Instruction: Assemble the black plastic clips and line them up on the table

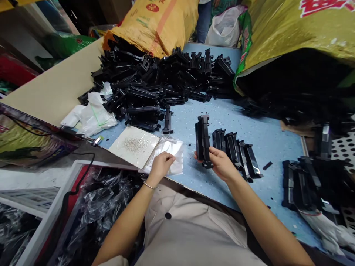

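Note:
In my right hand (pixel 220 160) is a long black plastic part (pixel 203 140), held upright by its lower end above the blue table. My left hand (pixel 162 166) is closed in a pinch over a stack of clear plastic bags (pixel 176 147); whether a bag is between the fingertips I cannot make out. Left of the bags lies a pale square board (pixel 133 146) with small grains scattered on it. Just right of the held part, several similar black parts (pixel 235 151) lie side by side in a row.
A large heap of black parts (pixel 166 77) spreads from an orange sack (pixel 166 26) at the back. A yellow sack (pixel 299 33) gapes at right, near more parts (pixel 302 181). Crumpled white plastic (pixel 97 114) lies at left. Below it, a white-rimmed crate (pixel 80 162) contains bagged dark items.

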### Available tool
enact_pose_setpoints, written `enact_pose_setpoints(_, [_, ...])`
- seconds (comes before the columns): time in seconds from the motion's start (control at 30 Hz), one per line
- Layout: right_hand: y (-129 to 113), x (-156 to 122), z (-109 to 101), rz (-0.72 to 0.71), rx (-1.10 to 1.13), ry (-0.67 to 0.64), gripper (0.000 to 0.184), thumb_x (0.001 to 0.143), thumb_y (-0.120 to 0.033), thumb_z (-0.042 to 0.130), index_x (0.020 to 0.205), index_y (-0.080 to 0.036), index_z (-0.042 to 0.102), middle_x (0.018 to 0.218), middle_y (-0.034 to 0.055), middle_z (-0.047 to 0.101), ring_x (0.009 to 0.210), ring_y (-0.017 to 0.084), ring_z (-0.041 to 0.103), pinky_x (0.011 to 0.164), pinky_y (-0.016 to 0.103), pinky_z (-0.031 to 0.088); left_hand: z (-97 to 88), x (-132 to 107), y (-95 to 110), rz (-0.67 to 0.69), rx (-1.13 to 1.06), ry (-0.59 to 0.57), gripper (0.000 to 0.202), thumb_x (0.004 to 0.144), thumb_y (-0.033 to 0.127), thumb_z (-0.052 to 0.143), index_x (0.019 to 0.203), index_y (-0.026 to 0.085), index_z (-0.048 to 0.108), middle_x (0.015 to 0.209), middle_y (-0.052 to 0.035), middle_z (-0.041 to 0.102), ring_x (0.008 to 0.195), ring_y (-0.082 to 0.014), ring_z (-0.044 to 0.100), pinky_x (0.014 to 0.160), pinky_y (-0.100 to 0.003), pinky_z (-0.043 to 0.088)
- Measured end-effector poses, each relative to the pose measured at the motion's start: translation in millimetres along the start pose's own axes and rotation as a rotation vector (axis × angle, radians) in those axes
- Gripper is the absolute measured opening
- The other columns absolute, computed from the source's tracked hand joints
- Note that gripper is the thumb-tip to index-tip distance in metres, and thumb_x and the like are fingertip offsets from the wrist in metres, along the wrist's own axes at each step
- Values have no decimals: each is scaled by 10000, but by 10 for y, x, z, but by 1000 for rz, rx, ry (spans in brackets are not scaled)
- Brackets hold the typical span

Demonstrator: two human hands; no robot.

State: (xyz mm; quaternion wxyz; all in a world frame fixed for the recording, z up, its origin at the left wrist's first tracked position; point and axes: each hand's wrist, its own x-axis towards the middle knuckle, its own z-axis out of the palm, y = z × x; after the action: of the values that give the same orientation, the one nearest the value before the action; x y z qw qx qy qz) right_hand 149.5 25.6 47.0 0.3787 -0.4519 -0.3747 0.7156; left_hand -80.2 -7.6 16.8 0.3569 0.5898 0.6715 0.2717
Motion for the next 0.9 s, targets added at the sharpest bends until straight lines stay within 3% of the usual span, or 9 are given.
enact_pose_setpoints(0.13, [54,35,160,52,199,-9,299,713,-398,793,897,-175,716,930,82,744,842,204,699,768,331,559,-85,31,-75,-52,-153,-4,213,717,305,689,597,177,569,605,28,572,582,-122,525,580,-234,410])
enact_pose_setpoints(0.4, [144,228,547,90,435,-109,196,707,-323,797,808,-186,700,896,57,751,816,193,699,902,437,540,-87,22,-56,6,-185,14,146,741,262,641,619,184,655,685,-5,582,708,-151,564,669,-265,423])
enact_pose_setpoints(0.57, [111,251,542,80,443,-85,161,697,-280,800,784,-189,698,889,47,754,807,189,694,896,447,538,-82,0,-92,-23,-252,66,205,644,197,731,528,171,564,654,26,506,662,-124,529,658,-254,419])
enact_pose_setpoints(0.77, [117,264,535,103,429,-95,184,706,-309,794,800,-185,696,897,55,748,836,191,687,890,440,529,-79,12,-65,-8,-238,27,127,730,185,659,605,171,641,708,4,541,712,-137,546,714,-275,430])
enact_pose_setpoints(0.9, [155,284,562,90,380,-67,196,735,-338,771,807,-171,700,876,67,745,821,184,689,863,404,538,-58,-1,-66,-34,-249,52,83,698,141,658,621,170,645,717,3,552,707,-136,555,697,-271,439])
